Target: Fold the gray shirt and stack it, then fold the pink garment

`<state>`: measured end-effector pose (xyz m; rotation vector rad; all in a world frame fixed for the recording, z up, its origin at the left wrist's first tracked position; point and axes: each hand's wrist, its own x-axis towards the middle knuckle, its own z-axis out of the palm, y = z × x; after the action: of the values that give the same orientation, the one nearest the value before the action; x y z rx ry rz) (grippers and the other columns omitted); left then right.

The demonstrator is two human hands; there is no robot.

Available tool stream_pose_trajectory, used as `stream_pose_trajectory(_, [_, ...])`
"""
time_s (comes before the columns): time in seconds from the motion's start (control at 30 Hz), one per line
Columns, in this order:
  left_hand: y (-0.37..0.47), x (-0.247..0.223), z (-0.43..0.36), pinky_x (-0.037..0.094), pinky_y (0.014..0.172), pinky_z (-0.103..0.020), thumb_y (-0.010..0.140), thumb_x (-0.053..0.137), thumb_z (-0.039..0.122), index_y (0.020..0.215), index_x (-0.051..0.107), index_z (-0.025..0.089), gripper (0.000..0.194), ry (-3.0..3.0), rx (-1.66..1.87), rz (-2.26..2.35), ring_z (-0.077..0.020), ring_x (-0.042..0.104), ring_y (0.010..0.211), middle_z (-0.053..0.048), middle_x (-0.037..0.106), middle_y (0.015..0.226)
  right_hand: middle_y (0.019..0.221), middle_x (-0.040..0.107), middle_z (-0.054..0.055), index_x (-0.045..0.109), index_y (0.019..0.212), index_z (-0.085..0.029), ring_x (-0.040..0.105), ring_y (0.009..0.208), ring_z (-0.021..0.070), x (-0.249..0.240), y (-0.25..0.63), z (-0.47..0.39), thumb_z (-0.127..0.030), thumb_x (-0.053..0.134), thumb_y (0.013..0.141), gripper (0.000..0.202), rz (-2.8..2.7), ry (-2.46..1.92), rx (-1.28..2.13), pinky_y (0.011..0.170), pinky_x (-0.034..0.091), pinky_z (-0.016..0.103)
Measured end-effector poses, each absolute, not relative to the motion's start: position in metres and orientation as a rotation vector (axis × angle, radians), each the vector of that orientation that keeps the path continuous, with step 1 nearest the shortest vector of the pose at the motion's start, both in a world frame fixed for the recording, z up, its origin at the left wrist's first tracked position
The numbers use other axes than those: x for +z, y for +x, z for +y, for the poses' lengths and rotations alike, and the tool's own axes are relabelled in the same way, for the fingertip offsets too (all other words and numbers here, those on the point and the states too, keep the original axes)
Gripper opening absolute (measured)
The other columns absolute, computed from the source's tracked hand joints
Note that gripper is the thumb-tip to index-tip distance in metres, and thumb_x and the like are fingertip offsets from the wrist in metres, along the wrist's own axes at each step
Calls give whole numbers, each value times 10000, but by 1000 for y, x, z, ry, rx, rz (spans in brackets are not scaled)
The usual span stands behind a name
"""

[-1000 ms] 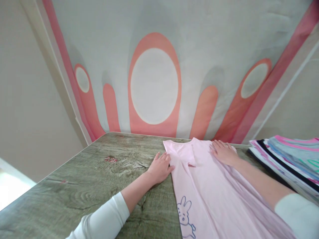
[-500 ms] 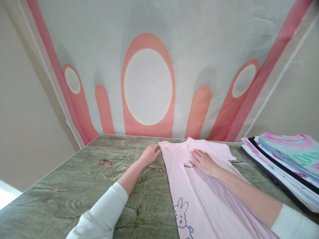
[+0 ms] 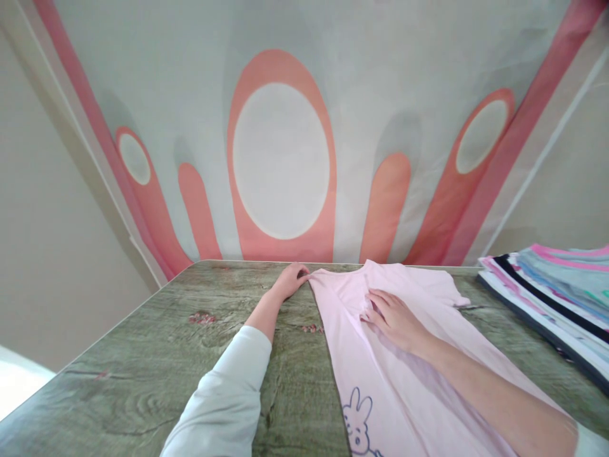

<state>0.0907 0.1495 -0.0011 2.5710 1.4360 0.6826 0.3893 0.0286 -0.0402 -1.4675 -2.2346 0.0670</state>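
A pale pink T-shirt (image 3: pixel 399 374) lies on the wood-patterned table, its left side folded inward and a blue-outlined rabbit print near the bottom of the view. At the far left corner of the shirt, by the neckline, my left hand (image 3: pixel 291 281) pinches the fabric between thumb and fingers. My right hand (image 3: pixel 397 320) rests over the folded-in part, its thumb and fingers closed on a small bunch of the shirt's cloth. My right forearm crosses over the shirt and hides part of it.
A stack of folded clothes (image 3: pixel 547 298) stands on the right of the table (image 3: pixel 166 368), with a grey, pink-collared garment on top. Behind the table's far edge rises a wall covering (image 3: pixel 280 158) with coral and white shapes.
My left hand now pulls the shirt's corner slightly up. The fingers of my right hand, flatter before, have gathered the cloth. The view has shifted a little to the left.
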Motion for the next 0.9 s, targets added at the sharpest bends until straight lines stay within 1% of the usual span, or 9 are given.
stream_pose_trajectory(0.13, [93,3,147,410,851,-292,830,514,251,857,631,183,139,2642,601,1452,-188,551,924,-51,620,934,1282,493,122,514,1205,-166,414,1202,253,-39,389,28,-442,319,897,457,-2241,-1457,68,1015,318,440])
stream_pose_trajectory(0.27, [98,5,145,398,864,-310,814,515,235,842,636,192,132,2686,564,1480,-206,550,947,-54,619,946,1279,496,122,516,1200,-168,417,1198,255,-38,389,26,-437,324,897,448,-2238,-1446,58,1007,326,434])
stream_pose_trajectory(0.37, [99,6,146,409,836,-297,797,519,223,845,637,196,130,2693,571,1504,-199,563,915,-49,622,943,1274,501,123,515,1204,-168,424,1191,258,-38,388,26,-435,326,897,449,-2237,-1439,54,1005,326,434])
stream_pose_trajectory(0.5, [97,6,151,429,769,-263,774,486,169,886,620,186,176,2676,610,1517,-169,570,836,-30,622,902,1269,509,112,523,1195,-186,421,1194,256,-37,387,27,-417,322,900,425,-2228,-1430,58,992,334,438])
stream_pose_trajectory(0.63, [97,5,158,431,766,-248,753,462,131,820,610,171,167,2680,596,1483,-150,555,814,-20,603,852,1288,495,100,513,1208,-190,403,1211,244,-35,387,26,-403,320,904,419,-2234,-1449,57,1009,310,436])
stream_pose_trajectory(0.73, [101,4,160,420,806,-288,736,481,128,765,605,168,134,2693,578,1514,-174,532,858,-40,579,871,1304,478,113,504,1223,-166,395,1218,247,-33,387,26,-411,311,906,445,-2256,-1466,68,1018,300,436])
stream_pose_trajectory(0.9, [111,10,158,351,898,-388,739,498,124,721,595,172,110,2712,559,1635,-243,463,998,-81,548,964,1309,473,117,499,1232,-161,389,1224,250,-33,387,26,-428,307,906,463,-2259,-1463,76,1021,300,434])
